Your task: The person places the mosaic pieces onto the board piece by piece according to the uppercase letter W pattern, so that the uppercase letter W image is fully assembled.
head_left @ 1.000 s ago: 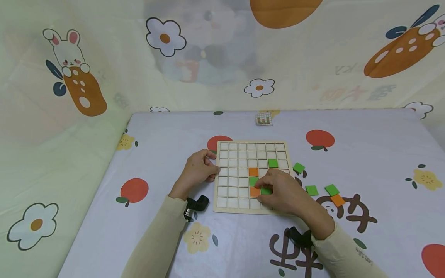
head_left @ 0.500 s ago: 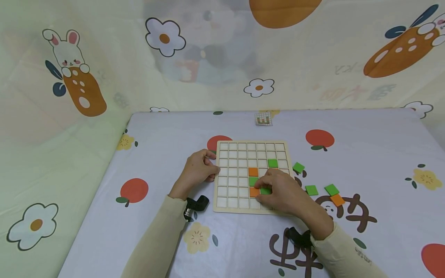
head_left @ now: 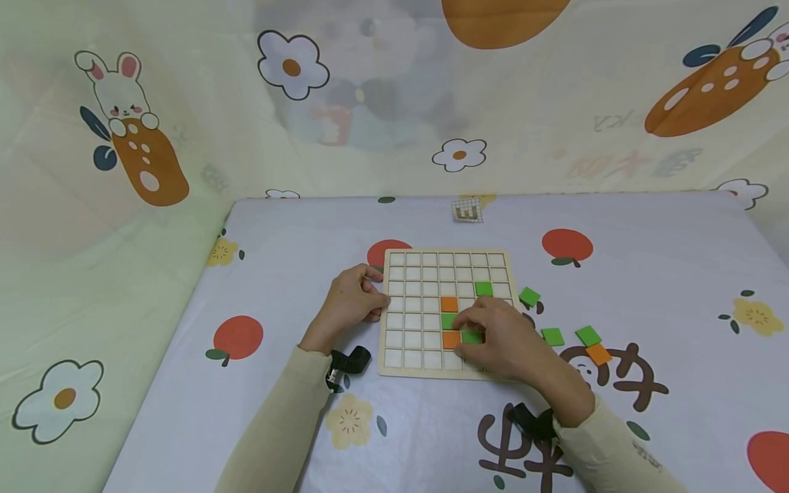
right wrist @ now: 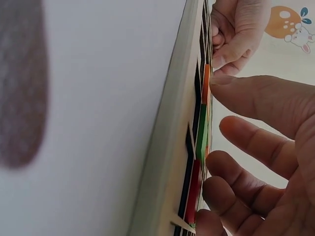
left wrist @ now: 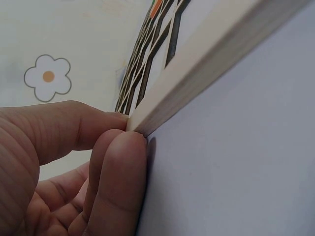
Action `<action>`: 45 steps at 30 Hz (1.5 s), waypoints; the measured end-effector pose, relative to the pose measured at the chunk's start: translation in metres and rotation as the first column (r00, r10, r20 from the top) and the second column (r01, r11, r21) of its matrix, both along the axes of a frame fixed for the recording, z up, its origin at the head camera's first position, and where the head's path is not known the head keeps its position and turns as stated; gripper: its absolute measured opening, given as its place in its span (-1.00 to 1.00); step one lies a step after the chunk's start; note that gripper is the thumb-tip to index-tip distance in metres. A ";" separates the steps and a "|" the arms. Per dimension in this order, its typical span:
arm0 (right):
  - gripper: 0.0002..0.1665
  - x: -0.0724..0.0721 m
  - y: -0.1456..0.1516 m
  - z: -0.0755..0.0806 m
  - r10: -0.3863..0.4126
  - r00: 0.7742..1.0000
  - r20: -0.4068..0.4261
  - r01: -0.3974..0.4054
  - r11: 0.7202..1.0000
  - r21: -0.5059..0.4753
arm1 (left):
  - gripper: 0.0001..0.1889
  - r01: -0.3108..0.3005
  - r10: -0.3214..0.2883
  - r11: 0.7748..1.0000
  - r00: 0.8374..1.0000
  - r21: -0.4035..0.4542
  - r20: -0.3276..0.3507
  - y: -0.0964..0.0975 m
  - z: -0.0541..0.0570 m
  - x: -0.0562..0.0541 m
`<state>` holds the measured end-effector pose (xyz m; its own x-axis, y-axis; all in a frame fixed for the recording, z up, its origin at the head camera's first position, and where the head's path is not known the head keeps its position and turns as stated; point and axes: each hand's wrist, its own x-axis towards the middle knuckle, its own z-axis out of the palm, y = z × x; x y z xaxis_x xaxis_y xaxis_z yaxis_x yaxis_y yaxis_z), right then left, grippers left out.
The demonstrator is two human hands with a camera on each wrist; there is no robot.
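A pale wooden grid board point(head_left: 419, 374) lies on the table. My left hand point(head_left: 349, 298) holds its left edge, with thumb and fingertips against the rim in the left wrist view. My right hand point(head_left: 502, 335) is over the board's lower right part, fingers bent and apart. Its thumb point(right wrist: 246, 93) rests at an orange tile point(right wrist: 206, 83) in the right wrist view; beyond that sit a green tile point(right wrist: 202, 132) and a red one point(right wrist: 193, 189). In the head view, a column of orange point(head_left: 448, 304) and green squares shows left of the fingers. Cells under the palm are hidden.
Loose green tiles point(head_left: 553, 337) and an orange tile point(head_left: 598, 354) lie right of the board; one green tile point(head_left: 529, 296) is close to its right edge. A small card with a grid pattern point(head_left: 467, 211) lies at the back. A printed cloth point(head_left: 277, 424) covers the table.
The bent fingers of my right hand have shifted very slightly toward the far side of the board. My left hand, the board and the loose tiles stay in place.
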<state>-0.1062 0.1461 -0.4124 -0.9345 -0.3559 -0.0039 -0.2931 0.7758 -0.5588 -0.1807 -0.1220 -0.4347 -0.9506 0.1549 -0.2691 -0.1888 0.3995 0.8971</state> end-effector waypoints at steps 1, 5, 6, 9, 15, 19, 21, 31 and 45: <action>-0.71 0.000 0.000 0.000 -0.009 1.000 -0.005 0.009 1.000 0.002 | -0.61 0.000 0.000 1.000 1.000 -0.001 -0.001 0.000 0.000 0.000; -0.62 0.003 0.002 0.000 -0.042 0.999 -0.027 0.043 0.999 0.010 | -0.61 0.002 -0.002 1.000 1.000 -0.006 -0.002 0.000 -0.001 -0.001; -0.59 0.004 0.003 0.000 -0.049 0.998 -0.036 0.050 0.999 0.013 | -0.61 0.004 -0.004 1.000 1.000 -0.005 -0.003 0.000 -0.001 0.000; -0.50 0.005 0.007 0.001 -0.056 0.997 -0.057 0.056 0.998 0.006 | -0.61 0.008 -0.008 1.000 1.000 -0.007 -0.005 0.000 -0.001 -0.001; -0.40 0.007 0.019 0.006 -0.059 0.995 -0.074 0.058 0.998 -0.015 | -0.61 0.010 -0.010 1.000 1.000 -0.007 0.003 -0.001 0.000 -0.001; -0.43 0.010 0.035 0.008 -0.094 0.993 -0.077 0.092 0.995 -0.029 | -0.61 0.007 -0.007 1.000 1.000 0.001 0.007 0.000 0.000 -0.001; -0.45 0.012 0.046 0.008 -0.111 0.990 -0.086 0.109 0.994 -0.029 | -0.61 0.006 -0.006 1.000 1.000 0.001 0.006 0.000 0.000 -0.001; -0.44 0.018 0.089 0.001 -0.199 0.977 -0.081 0.202 0.979 0.028 | -0.62 -0.007 0.007 1.000 1.000 -0.005 0.008 0.001 -0.002 -0.001; -0.54 0.020 0.112 -0.006 -0.202 0.979 -0.011 0.202 0.970 0.135 | -0.62 -0.001 0.001 1.000 1.000 -0.011 0.003 0.000 -0.002 -0.001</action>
<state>-0.0867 0.2577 -0.4182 -0.9870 -0.1555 -0.0414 -0.1211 0.8872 -0.4451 -0.1814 -0.1218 -0.4368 -0.9501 0.1505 -0.2733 -0.1917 0.4096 0.8919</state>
